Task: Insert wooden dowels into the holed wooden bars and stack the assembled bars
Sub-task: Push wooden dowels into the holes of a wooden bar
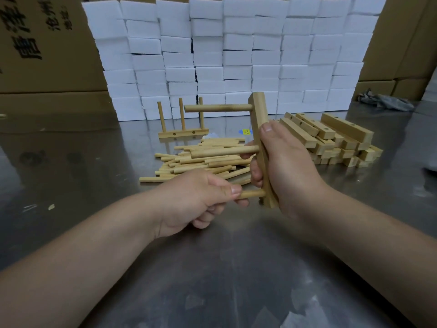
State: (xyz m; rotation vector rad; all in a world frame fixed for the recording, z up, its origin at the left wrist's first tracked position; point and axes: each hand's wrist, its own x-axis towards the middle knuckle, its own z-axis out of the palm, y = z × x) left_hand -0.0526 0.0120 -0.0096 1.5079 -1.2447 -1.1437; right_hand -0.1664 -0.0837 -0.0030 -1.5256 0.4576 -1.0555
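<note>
I hold the bar point(259, 110) upright above the table point(236, 268), my right hand point(288, 166) wrapped around its lower half. Two dowels point(217, 108) already stick out of it to the left. My left hand point(201, 200) pinches a third dowel point(250, 194), its tip at the bottom hole. I judge this the last insertion. Next comes a straight, firm push, then stacking it by the finished bar point(183, 133) beyond the loose dowels point(201, 166).

Curled left hand point(201, 200), curled right hand point(286, 166)
</note>
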